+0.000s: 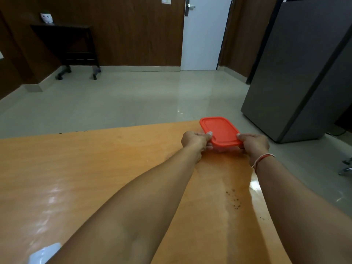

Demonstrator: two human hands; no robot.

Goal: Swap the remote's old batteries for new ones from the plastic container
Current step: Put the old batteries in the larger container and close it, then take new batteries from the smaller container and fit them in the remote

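We are stretching both arms toward the far right part of the wooden table (95,168), because the plastic container (221,147) is sitting close to its far edge, right of the frame's centre. Starting on the left, our left hand (194,141) is gripping the container's near-left corner, thumb lying on the red lid (219,130) and the other fingers curled down the side, probably to steady the base. In the middle, the lid is covering the container fully, so we cannot tell whether batteries are inside. On the right, our right hand (254,142), with a thread bracelet (263,159) at the wrist, is pinching the near-right corner in the same way, thumb on top, fingers tucked under the rim. We judge that these 2 matching grips are serving either to pull the container closer or to pry the lid up. The remote is not showing anywhere in the frame.
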